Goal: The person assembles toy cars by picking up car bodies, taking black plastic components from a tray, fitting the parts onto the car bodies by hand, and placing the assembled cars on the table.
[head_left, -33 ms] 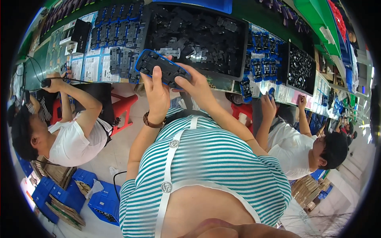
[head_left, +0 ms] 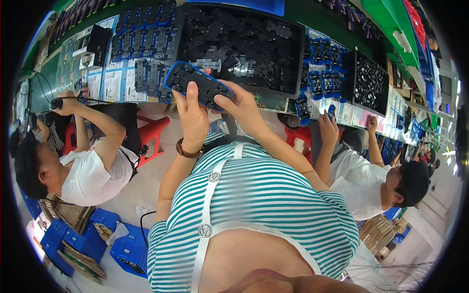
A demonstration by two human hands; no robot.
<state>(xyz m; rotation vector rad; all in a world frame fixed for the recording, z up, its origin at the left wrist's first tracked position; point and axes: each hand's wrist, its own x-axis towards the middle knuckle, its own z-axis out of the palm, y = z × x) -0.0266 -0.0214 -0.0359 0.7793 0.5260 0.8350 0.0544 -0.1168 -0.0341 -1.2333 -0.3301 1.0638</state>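
Both my hands hold a toy car (head_left: 199, 85) with a blue body, turned so its black underside faces up. My left hand (head_left: 194, 115) grips it from the near side, thumb lying on the black base and fingers behind. At the right end, my right hand (head_left: 243, 107) pinches the car between thumb and fingers. The car is tilted, in front of the near edge of a black tray (head_left: 273, 94) that holds many loose black plastic parts (head_left: 239, 41).
Rows of blue-and-black cars stand left (head_left: 144, 41) and right (head_left: 325, 83) of the tray. A second tray (head_left: 355, 95) with small parts is farther right. One person (head_left: 93, 171) sits at my left, another (head_left: 364, 180) at my right. Blue crates (head_left: 129, 246) stand on the floor.
The person at my right has moved a hand with a small blue piece slightly. My own hands and the toy car stay almost where they were.
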